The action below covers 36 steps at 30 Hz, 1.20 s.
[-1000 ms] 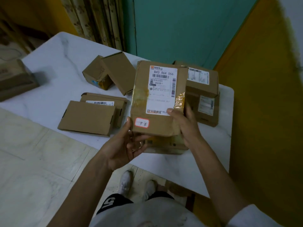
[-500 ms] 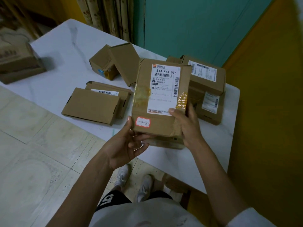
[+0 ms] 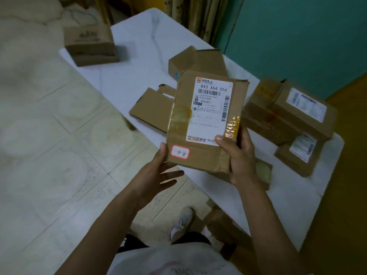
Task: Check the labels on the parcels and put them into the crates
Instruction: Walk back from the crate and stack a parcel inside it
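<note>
I hold a brown cardboard parcel (image 3: 206,108) upright over the near edge of the white table (image 3: 135,76). Its white shipping label reads 843 X64 056, and a small red-framed sticker sits at its lower left. My right hand (image 3: 240,155) grips the parcel's lower right corner, thumb on the label and fingers behind. My left hand (image 3: 158,175) is at the lower left corner: the thumb touches the parcel's edge and the fingers stretch out straight below it. No crate shows in this view.
Flat cardboard boxes (image 3: 153,110) lie behind the held parcel, with small boxes (image 3: 198,60) farther back. Labelled parcels (image 3: 297,110) are stacked at the right. A printed carton (image 3: 91,46) sits at the table's far left corner. Another parcel (image 3: 262,173) lies beneath my right hand. Tiled floor lies to the left.
My view has swung left, showing more floor and the printed carton. The parcel has tilted slightly. My left fingers have straightened out from under it.
</note>
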{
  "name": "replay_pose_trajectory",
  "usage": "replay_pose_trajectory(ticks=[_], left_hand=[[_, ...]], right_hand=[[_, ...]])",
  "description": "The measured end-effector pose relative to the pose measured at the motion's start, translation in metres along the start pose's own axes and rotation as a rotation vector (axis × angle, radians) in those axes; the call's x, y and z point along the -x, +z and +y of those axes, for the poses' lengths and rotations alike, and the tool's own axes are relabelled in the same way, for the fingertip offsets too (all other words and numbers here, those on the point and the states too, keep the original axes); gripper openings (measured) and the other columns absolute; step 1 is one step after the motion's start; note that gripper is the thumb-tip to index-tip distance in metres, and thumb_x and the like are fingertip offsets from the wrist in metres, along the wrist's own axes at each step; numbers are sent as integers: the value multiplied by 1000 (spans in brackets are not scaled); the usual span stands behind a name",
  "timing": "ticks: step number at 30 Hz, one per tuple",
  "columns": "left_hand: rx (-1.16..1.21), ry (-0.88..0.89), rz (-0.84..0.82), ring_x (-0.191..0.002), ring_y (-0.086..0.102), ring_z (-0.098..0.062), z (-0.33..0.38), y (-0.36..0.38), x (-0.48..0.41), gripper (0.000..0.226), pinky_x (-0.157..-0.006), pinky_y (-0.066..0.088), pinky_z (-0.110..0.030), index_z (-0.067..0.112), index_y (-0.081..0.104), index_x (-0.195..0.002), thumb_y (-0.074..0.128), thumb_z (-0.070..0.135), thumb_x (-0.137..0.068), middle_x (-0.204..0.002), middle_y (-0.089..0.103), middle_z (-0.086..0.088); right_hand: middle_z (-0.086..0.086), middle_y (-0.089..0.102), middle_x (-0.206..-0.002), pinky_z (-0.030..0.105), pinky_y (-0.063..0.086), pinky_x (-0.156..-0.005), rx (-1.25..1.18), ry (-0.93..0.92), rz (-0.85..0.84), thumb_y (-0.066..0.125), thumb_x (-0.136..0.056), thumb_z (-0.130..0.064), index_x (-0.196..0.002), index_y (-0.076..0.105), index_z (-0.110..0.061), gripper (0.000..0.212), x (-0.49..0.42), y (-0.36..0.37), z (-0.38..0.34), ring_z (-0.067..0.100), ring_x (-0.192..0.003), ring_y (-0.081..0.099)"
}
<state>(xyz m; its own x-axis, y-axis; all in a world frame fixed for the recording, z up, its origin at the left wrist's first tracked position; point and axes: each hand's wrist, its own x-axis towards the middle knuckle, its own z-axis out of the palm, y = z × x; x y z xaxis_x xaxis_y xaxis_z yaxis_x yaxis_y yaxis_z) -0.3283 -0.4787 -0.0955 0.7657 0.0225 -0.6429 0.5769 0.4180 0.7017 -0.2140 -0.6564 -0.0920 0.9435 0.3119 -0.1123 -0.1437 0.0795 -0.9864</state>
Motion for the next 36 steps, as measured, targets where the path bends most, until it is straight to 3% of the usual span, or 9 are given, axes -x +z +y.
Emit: replay_pose_trajectory(ticks=[4,7,10,12,17,21,28,33,36], left_hand=[[167,188,132,-106,66,-15,-4,-53,30,45,-86,47,-34,46,68,-104,47,72,-75,-114,69,9],[263,312,215,-107,65,-17,-8,-111,55,71,-91,46,-36,29,52,-131,62,67,-72,-117,68,4],[344,416,235,-111,63,-21,-10,-178,89,105,-91,52,-32,16,45,-137,84,59,-49,-121,66,-3],[421,479,252,-115,61,-24,-12,-224,115,109,-94,51,-30,10,44,-138,88,53,-47,-127,62,-8],[541,596,365,-116,60,-23,-21,-340,175,72,-96,50,-29,6,48,-135,73,34,-73,-128,62,-9],[562,640,424,-113,62,-21,-19,-409,207,39,-97,49,-31,17,62,-122,58,28,-85,-124,64,-6],[582,654,432,-112,63,-20,11,-479,207,39,-96,49,-31,25,70,-113,65,34,-75,-124,65,-5],[596,649,410,-113,63,-21,49,-531,176,45,-90,52,-28,25,68,-116,74,36,-72,-126,64,-5],[535,608,432,-116,61,-21,86,-571,152,62,-95,51,-38,28,62,-121,79,44,-64,-126,64,-3]], right_hand=[[-5,66,-123,34,57,-81,7,-30,-93,72,-75,-19,-135,50,-30,65,-4,75,2,18,-112,63],[-7,67,-120,33,57,-82,-20,-33,-191,71,-77,-18,-121,57,-43,52,1,143,10,17,-111,64],[-7,66,-122,33,55,-87,-19,-32,-315,73,-76,-23,-120,57,-45,52,13,217,19,18,-114,62],[-7,64,-126,30,54,-87,-6,-32,-406,71,-80,-19,-130,51,-36,57,22,270,27,18,-117,60],[-4,55,-138,41,51,-96,89,10,-597,73,-77,-40,-146,31,-28,82,54,402,53,20,-126,54],[-6,59,-132,31,53,-88,153,64,-732,72,-75,-48,-143,38,-30,78,74,474,64,17,-121,57],[-20,64,-118,19,53,-78,226,154,-839,70,-71,-49,-121,48,-52,55,52,546,67,4,-109,62],[-19,64,-119,21,55,-78,213,165,-862,67,-74,-48,-129,46,-45,59,-1,596,73,5,-110,62],[-8,62,-127,27,55,-79,98,164,-822,69,-76,-37,-135,46,-37,63,-46,636,78,14,-114,62]])
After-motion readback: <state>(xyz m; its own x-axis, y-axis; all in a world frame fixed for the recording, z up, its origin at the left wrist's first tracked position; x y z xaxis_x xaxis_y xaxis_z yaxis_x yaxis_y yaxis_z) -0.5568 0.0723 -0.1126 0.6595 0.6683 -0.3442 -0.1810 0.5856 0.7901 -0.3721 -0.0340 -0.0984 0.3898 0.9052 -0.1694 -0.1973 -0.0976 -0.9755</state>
